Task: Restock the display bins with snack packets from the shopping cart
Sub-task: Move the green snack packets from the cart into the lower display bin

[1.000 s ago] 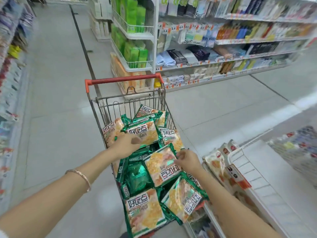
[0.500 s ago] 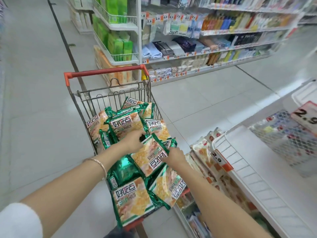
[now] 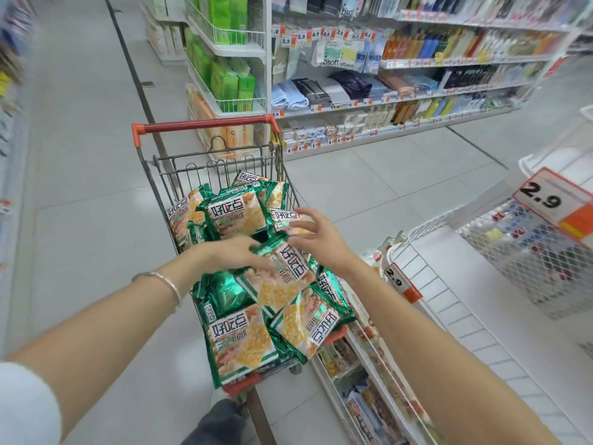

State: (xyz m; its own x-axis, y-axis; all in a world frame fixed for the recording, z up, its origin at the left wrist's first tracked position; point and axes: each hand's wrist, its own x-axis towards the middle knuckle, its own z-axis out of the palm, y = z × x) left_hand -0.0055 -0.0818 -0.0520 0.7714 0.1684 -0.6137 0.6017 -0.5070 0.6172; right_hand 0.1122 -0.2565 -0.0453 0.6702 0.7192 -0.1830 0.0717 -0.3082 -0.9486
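A wire shopping cart (image 3: 221,170) with a red handle stands in front of me, heaped with several green snack packets (image 3: 240,342). My left hand (image 3: 237,255) reaches into the middle of the heap, its fingers closed over the top edge of a tilted snack packet (image 3: 285,284). My right hand (image 3: 317,232) hovers just above the packets at the cart's right side with spread fingers and holds nothing. To the right, a white wire display bin (image 3: 426,284) with a 2.9 price tag has a bare white floor.
Beyond it stands a mesh bin (image 3: 529,252) of small packets under a large 2.9 sign (image 3: 552,197). Snack shelves (image 3: 369,380) run below the bins, beside the cart. Stocked store shelves (image 3: 385,101) and a rack of green packs (image 3: 224,81) stand behind the cart. Open floor lies to the left.
My right hand has let go of the middle packet's edge and moved up and away with fingers spread. My left hand stays on that packet. My view has swung slightly left.
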